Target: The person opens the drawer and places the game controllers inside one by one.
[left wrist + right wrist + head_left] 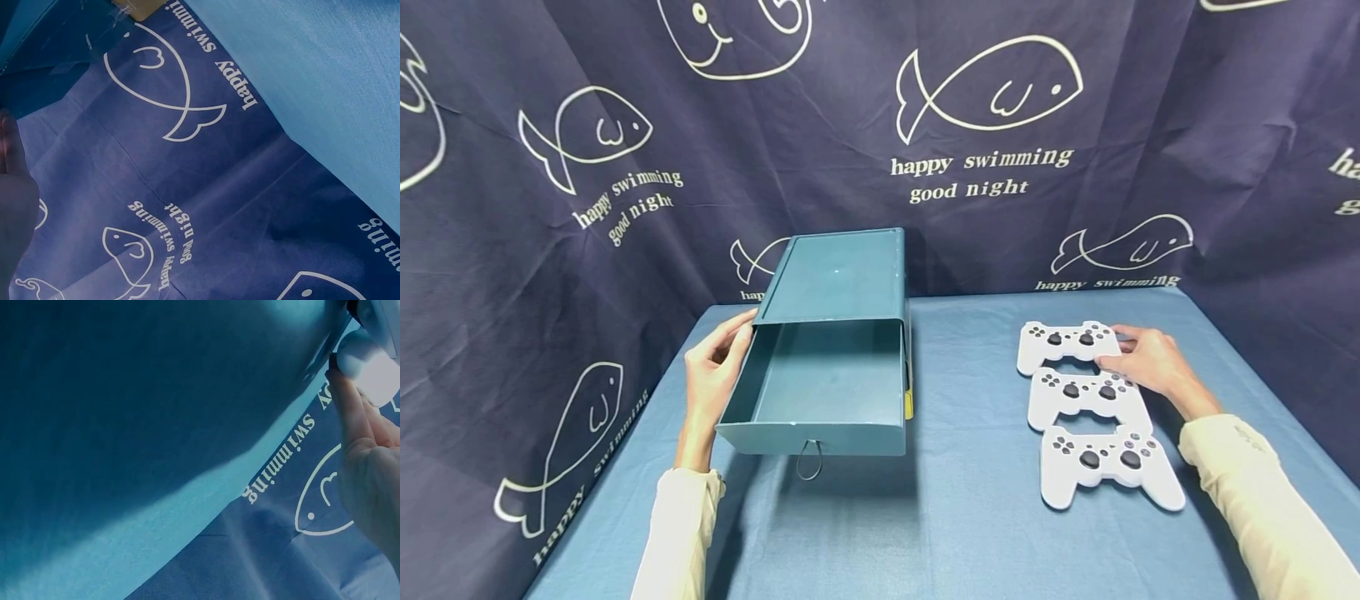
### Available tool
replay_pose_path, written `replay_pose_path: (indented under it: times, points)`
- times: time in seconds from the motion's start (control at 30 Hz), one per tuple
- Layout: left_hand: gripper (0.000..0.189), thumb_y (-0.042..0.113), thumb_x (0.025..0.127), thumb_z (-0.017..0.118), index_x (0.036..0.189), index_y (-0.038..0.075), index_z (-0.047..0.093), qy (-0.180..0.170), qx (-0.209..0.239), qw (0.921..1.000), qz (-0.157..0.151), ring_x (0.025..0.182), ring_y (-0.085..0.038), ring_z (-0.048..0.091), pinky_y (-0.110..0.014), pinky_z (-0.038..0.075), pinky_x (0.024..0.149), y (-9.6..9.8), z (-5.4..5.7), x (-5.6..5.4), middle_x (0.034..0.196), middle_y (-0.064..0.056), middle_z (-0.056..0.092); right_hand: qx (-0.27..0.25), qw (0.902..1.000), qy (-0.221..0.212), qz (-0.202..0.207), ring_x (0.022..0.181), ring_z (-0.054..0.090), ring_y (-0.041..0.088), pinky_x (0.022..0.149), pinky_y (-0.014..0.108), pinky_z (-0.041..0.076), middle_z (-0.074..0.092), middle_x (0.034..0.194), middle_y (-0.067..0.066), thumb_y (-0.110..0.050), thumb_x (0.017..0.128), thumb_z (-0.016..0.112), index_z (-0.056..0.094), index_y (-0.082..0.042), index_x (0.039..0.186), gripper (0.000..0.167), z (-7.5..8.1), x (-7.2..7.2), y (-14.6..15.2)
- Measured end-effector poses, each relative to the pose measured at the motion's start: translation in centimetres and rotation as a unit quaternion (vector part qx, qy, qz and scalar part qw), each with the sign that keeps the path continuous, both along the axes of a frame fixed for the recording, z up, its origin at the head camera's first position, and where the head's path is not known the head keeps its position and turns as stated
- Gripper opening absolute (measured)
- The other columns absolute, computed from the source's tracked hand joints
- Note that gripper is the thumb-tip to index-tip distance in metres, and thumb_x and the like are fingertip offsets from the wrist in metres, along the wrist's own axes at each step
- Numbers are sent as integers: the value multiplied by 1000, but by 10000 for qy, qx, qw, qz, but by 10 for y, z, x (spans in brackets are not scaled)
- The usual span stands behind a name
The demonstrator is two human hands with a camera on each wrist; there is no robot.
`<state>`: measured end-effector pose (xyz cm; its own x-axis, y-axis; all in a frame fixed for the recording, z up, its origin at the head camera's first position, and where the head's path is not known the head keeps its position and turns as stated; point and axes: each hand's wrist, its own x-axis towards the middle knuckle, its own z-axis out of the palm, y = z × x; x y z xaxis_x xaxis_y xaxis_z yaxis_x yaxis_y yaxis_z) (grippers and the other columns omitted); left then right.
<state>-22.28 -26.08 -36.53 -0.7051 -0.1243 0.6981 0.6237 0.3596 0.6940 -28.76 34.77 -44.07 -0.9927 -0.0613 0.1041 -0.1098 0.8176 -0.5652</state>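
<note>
A teal drawer box (835, 275) stands left of centre with its drawer (827, 375) pulled out and nothing inside. A small wire loop (808, 461) hangs from the drawer front. My left hand (711, 375) rests against the box's left side, fingers extended near the front corner; only part of that hand (15, 206) shows in the left wrist view. On the right, three white game controllers lie in a column. My right hand (1150, 362) pinches the right grip of the farthest game controller (1067, 340), whose rounded white end (375, 375) shows in the right wrist view.
The middle game controller (1090, 396) and the nearest game controller (1108, 467) lie in front of the held one. Blue cloth (977, 500) covers the table. Dark blue fish-print curtains (985, 225) hang behind and at both sides. A yellow patch (909, 404) shows beside the drawer's right side.
</note>
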Motion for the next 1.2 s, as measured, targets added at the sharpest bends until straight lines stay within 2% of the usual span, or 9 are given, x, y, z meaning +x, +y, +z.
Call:
replay_pose_path:
  times: [0.2, 0.43, 0.7, 0.93, 1.0, 1.07, 1.2]
  points:
    - [28, -10, 98, 64, 125, -6, 72, 3, 40, 10000, 20, 77, -1, 64, -15, 48, 67, 3, 3, 2, 102, 9, 75, -71, 9996, 206, -164, 114, 59, 57, 96, 66, 42, 64, 118, 35, -30, 89, 81, 47, 17, 142, 78, -1, 0, 1]
    - [25, -10, 98, 62, 122, -12, 69, 79, 30, 9999, -85, 76, 1, 63, -13, 47, 67, 17, 21, 19, 101, 8, 75, -126, 9980, 477, -385, 111, 61, 56, 93, 64, 44, 65, 116, 34, -29, 89, 80, 50, 16, 140, 75, -3, 0, 2]
    - [26, -10, 98, 62, 123, -12, 70, 77, 38, 9999, -99, 78, 0, 64, -14, 48, 68, 17, 21, 19, 102, 9, 75, -239, 9961, 638, -556, 111, 62, 56, 93, 65, 43, 65, 114, 35, -32, 89, 79, 51, 15, 141, 75, 6, 7, -1]
    - [26, -11, 98, 63, 123, -13, 69, 44, 26, 10000, -63, 79, 0, 65, -14, 49, 69, 18, 23, 21, 104, 0, 76, -336, 9944, 789, -611, 109, 65, 53, 90, 59, 45, 67, 112, 33, -31, 89, 80, 52, 12, 142, 74, 12, 16, -8]
    - [26, -11, 98, 63, 123, -13, 69, 35, 35, 10000, -77, 79, 0, 64, -14, 48, 69, 18, 24, 20, 104, 1, 76, -354, 9940, 826, -626, 108, 66, 51, 89, 53, 47, 68, 112, 32, -31, 89, 81, 53, 10, 143, 74, 15, 20, -11]
    - [26, -11, 98, 63, 123, -13, 69, 34, 52, 9999, -87, 78, 1, 64, -14, 48, 68, 18, 23, 20, 103, 2, 75, -378, 9936, 864, -625, 107, 67, 49, 85, 41, 48, 69, 111, 30, -31, 88, 81, 54, 9, 142, 73, 18, 24, -15]
    - [26, -10, 98, 63, 123, -13, 69, 49, 58, 9999, -107, 76, 1, 63, -14, 47, 67, 18, 23, 20, 102, 5, 75, -495, 9928, 887, -630, 106, 69, 44, 74, 16, 41, 70, 112, 28, -33, 88, 82, 55, 6, 143, 73, 24, 33, -22]
